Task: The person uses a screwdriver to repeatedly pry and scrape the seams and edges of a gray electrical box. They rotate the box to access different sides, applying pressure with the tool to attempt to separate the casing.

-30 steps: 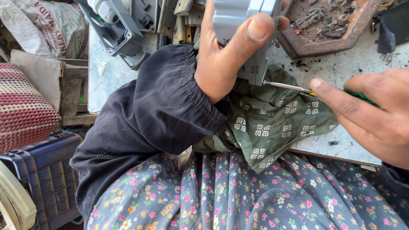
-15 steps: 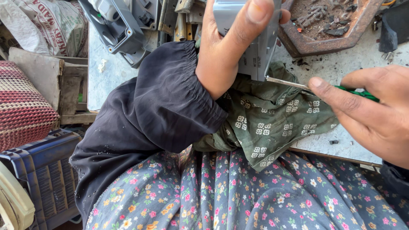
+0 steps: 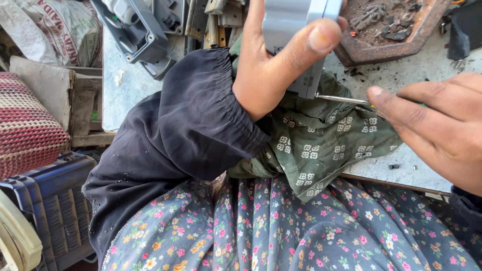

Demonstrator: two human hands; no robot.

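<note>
The left hand (image 3: 273, 70) stays clamped on the grey plastic housing (image 3: 296, 30) above the table (image 3: 416, 75), while the right hand (image 3: 437, 130), closed around the screwdriver (image 3: 346, 100), has pushed its tip against the housing's lower edge, so the prying is under way

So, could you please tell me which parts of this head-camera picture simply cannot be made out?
- Grey plastic housing: top cut off by the frame edge, lower part behind the left hand.
- Metal screwdriver shaft: tip hidden where it meets the housing; green handle wrapped by the right hand.
- Rusty metal tray: contents too small and dark.
</note>
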